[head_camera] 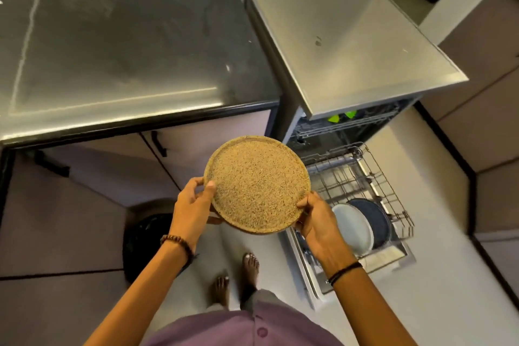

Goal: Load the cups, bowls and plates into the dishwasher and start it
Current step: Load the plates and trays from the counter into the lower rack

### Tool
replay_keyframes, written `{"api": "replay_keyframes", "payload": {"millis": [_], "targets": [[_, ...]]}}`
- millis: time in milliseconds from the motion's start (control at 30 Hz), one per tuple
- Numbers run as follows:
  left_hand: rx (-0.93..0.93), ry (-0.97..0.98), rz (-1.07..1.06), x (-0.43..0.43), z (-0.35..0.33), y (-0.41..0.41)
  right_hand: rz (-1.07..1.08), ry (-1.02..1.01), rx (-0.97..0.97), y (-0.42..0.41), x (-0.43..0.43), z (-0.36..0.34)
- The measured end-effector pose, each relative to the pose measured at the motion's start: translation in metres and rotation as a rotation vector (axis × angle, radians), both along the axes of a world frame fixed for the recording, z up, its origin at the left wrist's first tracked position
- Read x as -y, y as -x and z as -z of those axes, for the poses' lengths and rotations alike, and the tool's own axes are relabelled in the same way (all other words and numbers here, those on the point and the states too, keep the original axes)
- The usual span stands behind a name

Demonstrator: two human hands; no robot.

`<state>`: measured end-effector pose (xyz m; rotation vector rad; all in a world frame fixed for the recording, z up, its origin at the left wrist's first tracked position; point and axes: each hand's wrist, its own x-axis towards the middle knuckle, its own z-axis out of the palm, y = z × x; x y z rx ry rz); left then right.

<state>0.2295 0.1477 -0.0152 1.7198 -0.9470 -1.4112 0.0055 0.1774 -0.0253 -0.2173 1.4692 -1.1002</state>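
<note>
Lower centre: left hand (193,205) and right hand (314,222) each grip the rim of one speckled plate (257,185), held flat in the air just left of the pulled-out lower rack (351,177). Lower right: two plates stand in that rack, a pale plate (352,227) and a dark plate (375,218). Risk: the edge grip slips, or the plate strikes the standing pair. Upper left: one steel bench (126,50).
</note>
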Motion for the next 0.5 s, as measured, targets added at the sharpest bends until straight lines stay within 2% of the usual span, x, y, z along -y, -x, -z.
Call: {"api": "replay_keyframes", "payload": {"millis": [167,500], "targets": [[-0.022,-0.017,0.092,-0.011,0.009,0.006,0.122,-0.035,-0.058,0.001,-0.028,0.004],[-0.021,-0.066,0.406,-0.02,0.018,0.044,0.411,-0.079,-0.083,0.023,-0.093,0.008]]}}
